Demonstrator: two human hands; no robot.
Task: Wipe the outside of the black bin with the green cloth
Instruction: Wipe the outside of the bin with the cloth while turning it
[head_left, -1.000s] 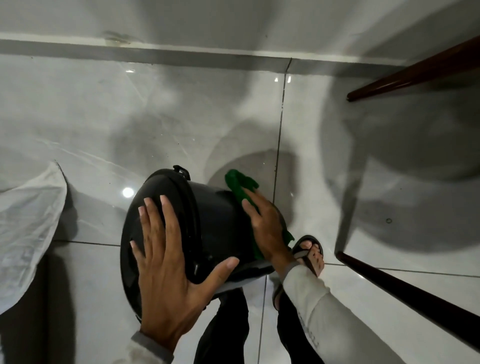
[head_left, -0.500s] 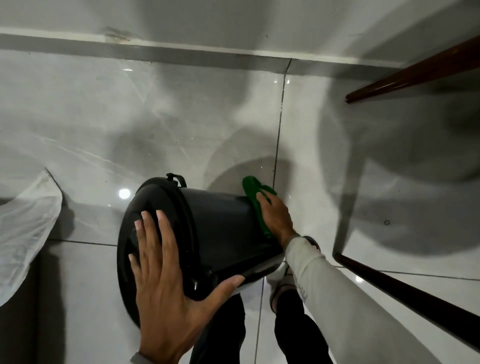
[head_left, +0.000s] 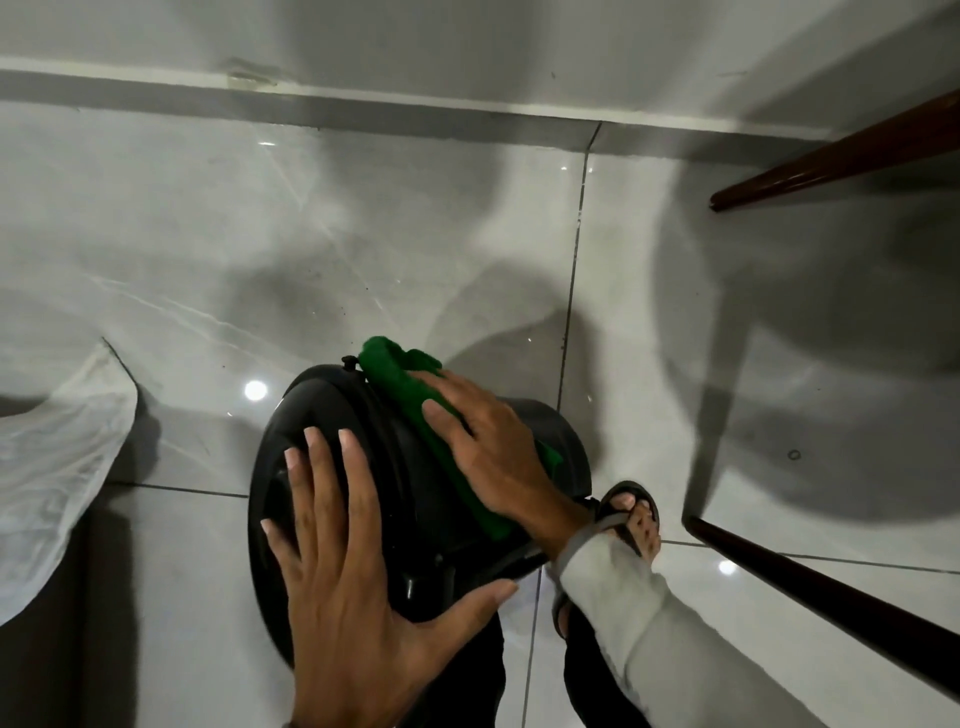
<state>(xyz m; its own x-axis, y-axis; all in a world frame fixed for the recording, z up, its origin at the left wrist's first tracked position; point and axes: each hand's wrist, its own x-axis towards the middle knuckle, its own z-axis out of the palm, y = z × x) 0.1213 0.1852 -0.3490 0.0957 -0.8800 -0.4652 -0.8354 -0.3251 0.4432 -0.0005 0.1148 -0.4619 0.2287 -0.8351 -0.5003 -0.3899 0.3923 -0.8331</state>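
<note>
two hands are on one black bin (head_left: 550, 431), which lies tipped on its side on the tiled floor (head_left: 208, 260), its lidded end toward nine o'clock and its base toward three o'clock. the left hand (head_left: 343, 587) is spread flat, fingers apart, pressed on the lid, with the thumb reaching out to three o'clock along the bin's lower rim; it clasps nothing. the right hand (head_left: 493, 457) lies palm down on the bin's upper wall, fingers nearly together, pinning the one green cloth (head_left: 400, 379) against the plastic. the cloth runs under that hand from about eleven o'clock, where a fold sticks up past the rim beside the small handle catch, down to about five o'clock near the wrist.

count of the rest: one pale sleeve (head_left: 644, 623) on the right arm, one sandalled foot (head_left: 636, 519) at four o'clock of the bin, one white plastic sheet (head_left: 47, 457) at nine o'clock well apart from it, and two dark wooden legs (head_left: 831, 150) at the two and four o'clock edges.

compared with half a second ago, the right hand and cloth have moved from the base end of the wall, at three o'clock, up toward the rim at eleven o'clock; the left hand has stayed on the lid, and the foot is now uncovered.
</note>
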